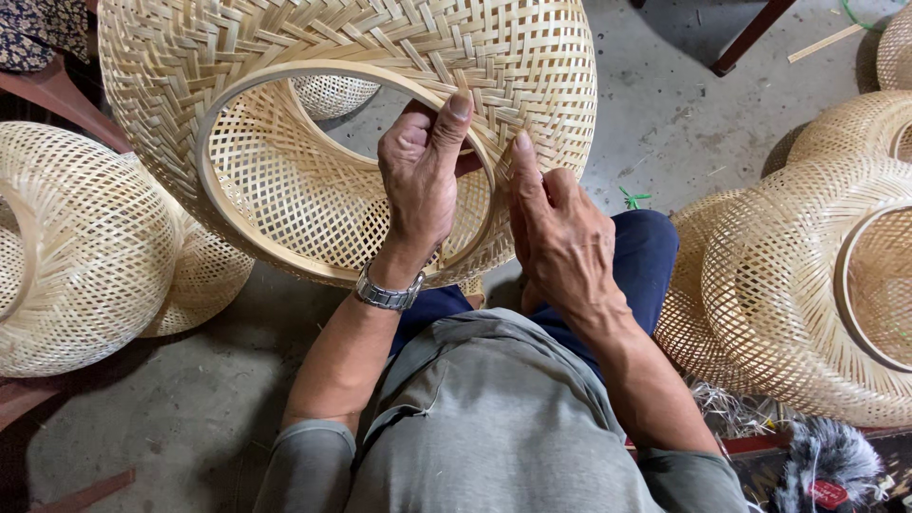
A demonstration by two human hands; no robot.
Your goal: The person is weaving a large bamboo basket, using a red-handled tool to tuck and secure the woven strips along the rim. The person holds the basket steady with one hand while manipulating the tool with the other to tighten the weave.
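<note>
**Gripping the ring of a woven bamboo shade, both hands on the rim**

Holding up a big woven bamboo shade (313,114), tipped so its round opening faces the camera and slightly left. It sits just above the person's lap, right in front of the chest. The thick wooden hoop (237,104) around the opening is where everything's happening.

The left hand (418,180) is clamped on the lower right stretch of that hoop, thumb up along the outside weave, fingers curled inside. The right hand (556,228) is just beside it, index finger pressed flat against the weave outside the hoop; can't tell if it's pinching a strip or only pressing. Both hands are about equally close and nearly touching each other, so the working spot lies between them on the rim's near right edge.

Around it: finished shades stacked on the left (85,247), more piled on the right (807,285), another one visible through the opening (332,93). Bare concrete floor (665,114) beyond, plus a dark furniture leg (746,38). Nothing blocks the hands.
</note>
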